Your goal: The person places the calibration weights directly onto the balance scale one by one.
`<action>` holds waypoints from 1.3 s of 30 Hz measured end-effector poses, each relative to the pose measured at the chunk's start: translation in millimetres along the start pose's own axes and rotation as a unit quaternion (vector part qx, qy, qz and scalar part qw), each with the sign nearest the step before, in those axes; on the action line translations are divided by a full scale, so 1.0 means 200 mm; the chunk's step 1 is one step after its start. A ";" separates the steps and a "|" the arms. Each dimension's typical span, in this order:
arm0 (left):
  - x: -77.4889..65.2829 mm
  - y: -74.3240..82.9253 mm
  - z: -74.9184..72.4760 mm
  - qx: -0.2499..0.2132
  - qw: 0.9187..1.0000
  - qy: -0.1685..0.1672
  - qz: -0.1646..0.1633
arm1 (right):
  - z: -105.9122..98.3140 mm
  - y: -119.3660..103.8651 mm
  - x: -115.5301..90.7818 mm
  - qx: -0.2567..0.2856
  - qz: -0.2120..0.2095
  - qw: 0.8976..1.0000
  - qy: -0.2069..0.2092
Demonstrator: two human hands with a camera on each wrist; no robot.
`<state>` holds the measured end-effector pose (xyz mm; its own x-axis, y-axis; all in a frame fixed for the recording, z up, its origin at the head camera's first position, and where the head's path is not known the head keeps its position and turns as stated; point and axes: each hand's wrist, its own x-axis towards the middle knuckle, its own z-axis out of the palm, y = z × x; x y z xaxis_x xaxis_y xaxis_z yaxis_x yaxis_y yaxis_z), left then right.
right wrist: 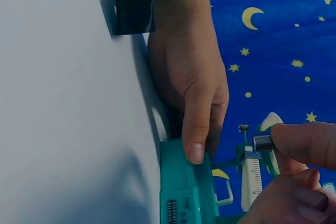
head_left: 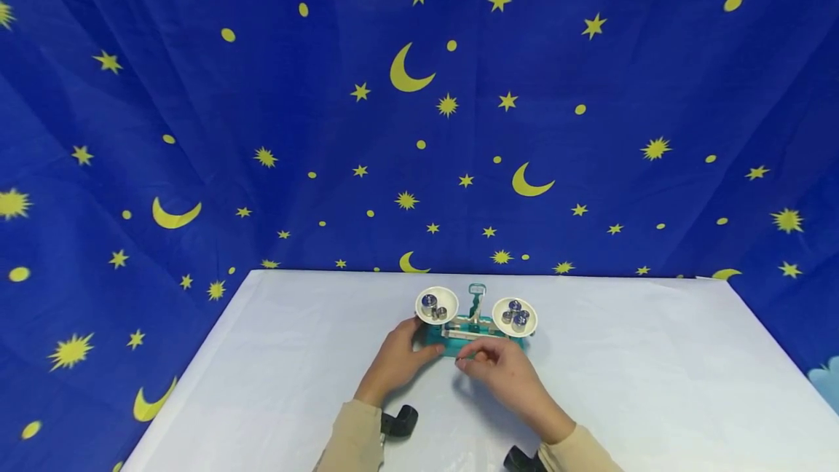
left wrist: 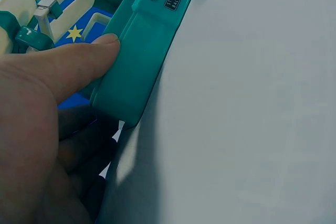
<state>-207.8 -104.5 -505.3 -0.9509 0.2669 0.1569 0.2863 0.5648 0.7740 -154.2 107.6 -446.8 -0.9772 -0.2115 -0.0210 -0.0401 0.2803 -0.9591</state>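
A green student balance point(head_left: 452, 347) stands on the table with its two white pans raised. In the left pan point(head_left: 448, 299) are several metal weights point(head_left: 429, 302), one bigger than the others. More metal weights point(head_left: 520, 320) sit in the right pan point(head_left: 500, 307). My left hand point(head_left: 395, 361) grips the left end of the balance base, thumb on the top edge and fingers around the end, as the left wrist view shows. My right hand point(head_left: 507, 377) is before the base, pinching a small metal weight point(right wrist: 262, 142) between thumb and forefinger.
The balance rests on a white-covered table point(head_left: 655, 384). A blue curtain point(head_left: 314, 115) with yellow stars and moons hangs behind the table's far edge. Black wrist-worn devices point(head_left: 401, 422) stick out beside the sleeves.
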 end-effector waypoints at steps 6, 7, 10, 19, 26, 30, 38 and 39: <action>0.00 0.01 0.00 0.002 1.000 -0.002 -0.001 | -0.01 -0.02 0.00 0.006 0.010 1.000 0.011; 0.00 0.01 0.00 0.003 1.000 -0.002 0.000 | -0.01 -0.02 0.00 0.007 0.008 1.000 0.011; 0.00 0.01 0.00 0.003 1.000 0.001 0.000 | -0.01 -0.04 0.00 0.011 -0.002 1.000 0.012; 0.00 0.01 0.00 0.003 1.000 -0.003 -0.007 | 0.00 -0.12 0.02 0.038 -0.014 0.998 0.039; -0.01 0.01 -0.01 0.004 1.000 -0.006 -0.008 | 0.01 -0.15 0.04 0.049 -0.008 0.997 0.066; -0.01 0.01 -0.01 -0.001 1.000 -0.011 -0.013 | 0.01 -0.16 0.05 0.050 -0.004 0.996 0.070; 0.00 0.01 -0.01 -0.003 1.000 -0.010 -0.001 | 0.02 -0.17 0.07 0.051 -0.023 0.994 0.090; 0.00 0.01 -0.01 -0.003 1.000 -0.009 0.000 | 0.02 -0.17 0.07 0.050 -0.024 0.994 0.094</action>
<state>-207.6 -104.7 -502.9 -0.9484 0.2812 0.1467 0.2863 0.5602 0.7773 -165.3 91.5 -415.3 -0.9967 -0.0418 0.0698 -0.0761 0.1770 -0.9813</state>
